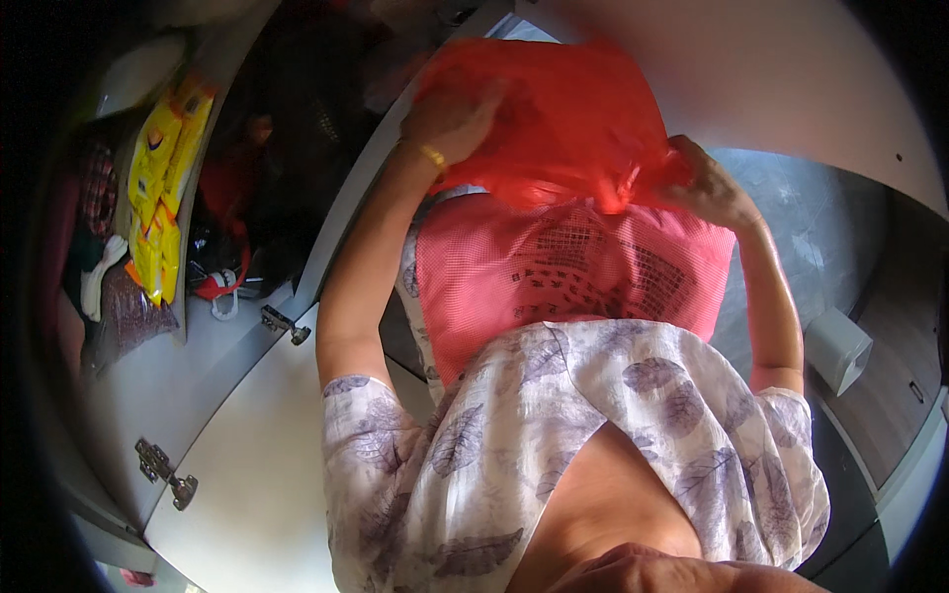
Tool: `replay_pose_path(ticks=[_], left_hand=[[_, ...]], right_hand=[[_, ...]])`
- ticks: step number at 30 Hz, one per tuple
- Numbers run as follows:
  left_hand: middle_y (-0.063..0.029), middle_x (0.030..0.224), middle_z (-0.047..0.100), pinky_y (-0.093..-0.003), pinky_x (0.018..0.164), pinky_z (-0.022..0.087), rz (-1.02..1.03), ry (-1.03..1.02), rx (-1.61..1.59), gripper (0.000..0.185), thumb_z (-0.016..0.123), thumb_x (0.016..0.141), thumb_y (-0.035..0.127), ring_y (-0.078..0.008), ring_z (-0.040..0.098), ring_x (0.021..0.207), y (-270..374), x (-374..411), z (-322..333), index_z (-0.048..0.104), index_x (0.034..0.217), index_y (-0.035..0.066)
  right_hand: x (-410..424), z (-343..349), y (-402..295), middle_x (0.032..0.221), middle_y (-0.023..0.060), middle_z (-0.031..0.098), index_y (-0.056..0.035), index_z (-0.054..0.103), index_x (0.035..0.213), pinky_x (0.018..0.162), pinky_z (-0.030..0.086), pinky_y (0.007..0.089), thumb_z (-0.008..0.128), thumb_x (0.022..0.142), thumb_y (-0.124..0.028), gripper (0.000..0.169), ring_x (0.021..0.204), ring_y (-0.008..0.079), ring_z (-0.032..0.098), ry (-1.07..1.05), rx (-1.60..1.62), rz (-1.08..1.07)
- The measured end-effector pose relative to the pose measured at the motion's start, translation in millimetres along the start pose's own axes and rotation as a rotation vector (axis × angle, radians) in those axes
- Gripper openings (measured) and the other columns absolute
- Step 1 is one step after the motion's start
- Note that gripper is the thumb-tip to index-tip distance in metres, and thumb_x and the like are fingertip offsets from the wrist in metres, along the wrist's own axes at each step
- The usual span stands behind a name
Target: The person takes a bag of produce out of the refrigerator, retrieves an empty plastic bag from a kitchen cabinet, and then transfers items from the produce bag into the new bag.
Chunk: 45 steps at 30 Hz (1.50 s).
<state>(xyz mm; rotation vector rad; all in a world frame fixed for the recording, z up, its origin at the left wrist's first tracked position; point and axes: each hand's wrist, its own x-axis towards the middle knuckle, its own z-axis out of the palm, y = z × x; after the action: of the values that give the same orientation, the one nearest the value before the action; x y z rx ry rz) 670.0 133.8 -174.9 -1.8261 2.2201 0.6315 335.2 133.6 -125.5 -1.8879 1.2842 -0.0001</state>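
A thin red plastic bag (pixel 563 126) is stretched between my two hands, in front of my chest. My left hand (pixel 456 122), with a yellow metal bracelet at its wrist, is partly behind or inside the red film, its fingers seen faintly through it. At the bag's right edge, my right hand (pixel 708 181) grips the gathered plastic. Below the red bag, a pink woven mesh bag (pixel 474 274) with dark printing lies against my front, over my lap. What either bag holds is hidden.
An open cabinet at the left holds yellow packets (pixel 159 185) and a bag of dark grains (pixel 133 315). Its white door (pixel 252 459) hangs on metal hinges (pixel 285 325). A pale panel (pixel 801 81) spans the upper right, and a white container (pixel 838 350) stands at the right.
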Motion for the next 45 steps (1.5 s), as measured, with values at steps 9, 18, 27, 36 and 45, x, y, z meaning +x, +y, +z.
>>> replay_pose_path(ticks=[9, 18, 27, 36, 45], left_hand=[[-0.013, 0.118, 0.05, -0.0453, 0.085, 0.041, -0.103, 0.038, 0.292, 0.066, 0.051, 0.074, 0.051, -0.0301, 0.055, 0.099, 15.1, -18.2, -30.3, 0.035, 0.129, 0.019], [-0.0142, 0.091, 0.063, -0.0432, 0.074, 0.045, -0.264, -0.262, -0.06, 0.078, 0.047, 0.074, 0.058, -0.0324, 0.058, 0.089, 40.9, -27.2, -105.1, 0.021, 0.135, 0.017], [-0.0222, 0.102, 0.057, -0.0262, 0.052, 0.05, 0.056, -0.248, -1.048, 0.086, 0.012, 0.081, 0.067, -0.023, 0.063, 0.075, 129.8, -43.2, -268.9, 0.045, 0.119, -0.003], [-0.0076, 0.095, 0.063, -0.0296, 0.071, 0.045, 0.568, 0.711, -0.617, 0.047, 0.02, 0.093, 0.034, -0.0183, 0.059, 0.087, 219.2, 35.0, -432.2, 0.058, 0.104, 0.009], [-0.0118, 0.076, 0.06, -0.0433, 0.082, 0.041, 0.295, 0.656, 0.073, 0.038, 0.043, 0.086, 0.037, -0.0282, 0.056, 0.078, 222.3, 108.0, -426.1, 0.059, 0.073, 0.006]], right_hand=[[49.0, -3.9, -4.1, 0.109, 0.01, 0.054, -0.0002, 0.05, 0.11, 0.085, 0.041, 0.0333, 0.044, 0.086, -0.021, 0.032, 0.098, 0.0195, 0.052, 0.37, 1.244, 0.191], [42.0, -47.7, 4.9, 0.117, 0.013, 0.05, 0.0012, 0.046, 0.114, 0.092, 0.038, 0.0379, 0.037, 0.088, -0.016, 0.032, 0.107, 0.0245, 0.048, 0.252, 1.842, 0.287], [-51.4, -168.1, -31.7, 0.108, 0.0141, 0.054, 0.0013, 0.048, 0.108, 0.083, 0.046, 0.0379, 0.038, 0.089, -0.022, 0.031, 0.096, 0.0238, 0.055, 0.344, 1.871, 0.284], [-131.9, -313.4, -31.6, 0.106, 0.0147, 0.056, 0.0019, 0.05, 0.106, 0.081, 0.048, 0.0383, 0.039, 0.087, -0.021, 0.031, 0.092, 0.0253, 0.057, 0.391, 1.899, 0.159], [-158.1, -443.3, -66.8, 0.111, 0.0149, 0.053, 0.0004, 0.047, 0.109, 0.085, 0.046, 0.0379, 0.032, 0.09, -0.025, 0.035, 0.096, 0.0271, 0.056, 0.621, 1.918, -0.117]])
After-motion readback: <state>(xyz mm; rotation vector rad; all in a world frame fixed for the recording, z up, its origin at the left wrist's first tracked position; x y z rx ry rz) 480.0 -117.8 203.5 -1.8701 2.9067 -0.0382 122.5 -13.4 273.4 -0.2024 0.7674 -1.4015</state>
